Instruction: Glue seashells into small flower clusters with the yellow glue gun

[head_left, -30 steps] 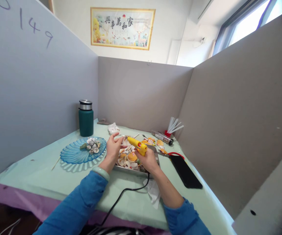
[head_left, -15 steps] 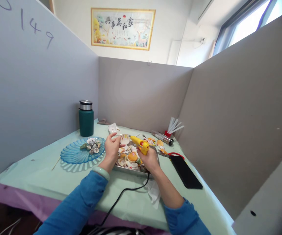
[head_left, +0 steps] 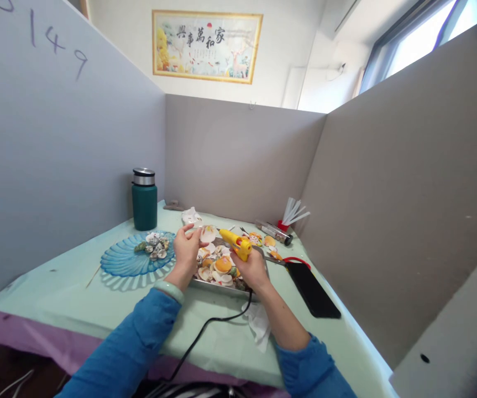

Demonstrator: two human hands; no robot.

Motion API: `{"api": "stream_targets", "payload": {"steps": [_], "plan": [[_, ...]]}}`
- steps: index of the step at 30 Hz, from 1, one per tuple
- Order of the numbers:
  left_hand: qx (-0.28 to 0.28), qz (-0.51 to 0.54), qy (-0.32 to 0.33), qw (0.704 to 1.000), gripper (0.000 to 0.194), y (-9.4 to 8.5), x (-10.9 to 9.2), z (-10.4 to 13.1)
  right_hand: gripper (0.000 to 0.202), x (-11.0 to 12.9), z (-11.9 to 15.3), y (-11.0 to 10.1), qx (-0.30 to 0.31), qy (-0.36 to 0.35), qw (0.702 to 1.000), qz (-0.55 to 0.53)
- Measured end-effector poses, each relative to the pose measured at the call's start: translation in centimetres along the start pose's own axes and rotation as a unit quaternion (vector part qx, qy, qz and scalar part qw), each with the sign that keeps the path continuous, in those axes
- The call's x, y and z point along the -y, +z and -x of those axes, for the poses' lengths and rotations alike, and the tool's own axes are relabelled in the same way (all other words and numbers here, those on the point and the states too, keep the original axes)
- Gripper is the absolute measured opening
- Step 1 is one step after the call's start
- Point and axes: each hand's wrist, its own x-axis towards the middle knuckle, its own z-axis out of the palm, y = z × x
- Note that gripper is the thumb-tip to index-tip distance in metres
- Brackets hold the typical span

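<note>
My left hand [head_left: 187,249] pinches a pale seashell [head_left: 208,234] between thumb and fingers, above the far side of a metal tray [head_left: 213,287]. My right hand [head_left: 251,270] is wrapped round the handle of a yellow hot glue gun [head_left: 235,243]. The gun's nozzle points left, close to the held shell; whether they touch, I cannot tell. Many loose shells [head_left: 223,264], white and orange, fill the tray under both hands. From the gun a black cord [head_left: 205,327] runs down over the table's near edge.
A blue fluted plate [head_left: 118,260] holding small shells lies at the left, with a green bottle [head_left: 144,202] behind it. On the right are a black phone [head_left: 313,290], red-handled scissors [head_left: 296,260], a clear tube [head_left: 274,232] and glue sticks [head_left: 294,213]. Crumpled tissue [head_left: 258,325] lies in front.
The seashell in my left hand has shifted slightly and its face shows more clearly. My right hand keeps the glue gun in nearly the same place.
</note>
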Motion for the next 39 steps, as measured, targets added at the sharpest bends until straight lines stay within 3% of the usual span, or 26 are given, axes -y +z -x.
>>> {"api": "stream_targets", "payload": {"steps": [3,6,9,14,17,23,30,39], "plan": [[-0.021,0.013,0.005,1.0,0.042,0.0,0.0,-0.1,0.022,-0.3,-0.2,-0.1,-0.002,0.002,1.0,0.027],[-0.016,0.011,0.008,1.0,0.042,0.0,-0.1,0.0,0.024,-0.7,-0.2,-0.2,0.039,0.008,0.991,0.125],[0.015,0.004,0.003,1.0,0.043,0.1,-0.4,0.3,0.028,-1.0,0.0,-0.2,0.106,-0.007,0.973,0.205],[0.082,0.003,-0.016,0.996,0.048,0.2,-0.9,0.8,0.032,-0.8,0.3,-0.5,0.157,-0.059,0.963,0.209],[0.113,0.003,-0.025,0.993,0.048,0.3,-1.0,1.0,0.036,-0.6,0.1,-0.7,0.132,-0.079,0.972,0.177],[0.186,-0.025,-0.02,0.982,0.047,0.5,-0.9,1.4,0.028,-0.7,-0.4,-0.8,-0.009,-0.092,0.993,0.067],[0.251,-0.026,-0.027,0.967,0.045,0.4,-0.9,1.7,0.025,-0.4,-0.4,-0.7,-0.03,-0.064,0.997,-0.015],[0.294,0.034,-0.095,0.95,0.049,0.5,-1.2,1.9,0.024,-0.2,-0.4,-0.6,-0.044,-0.038,0.995,-0.085]]}}
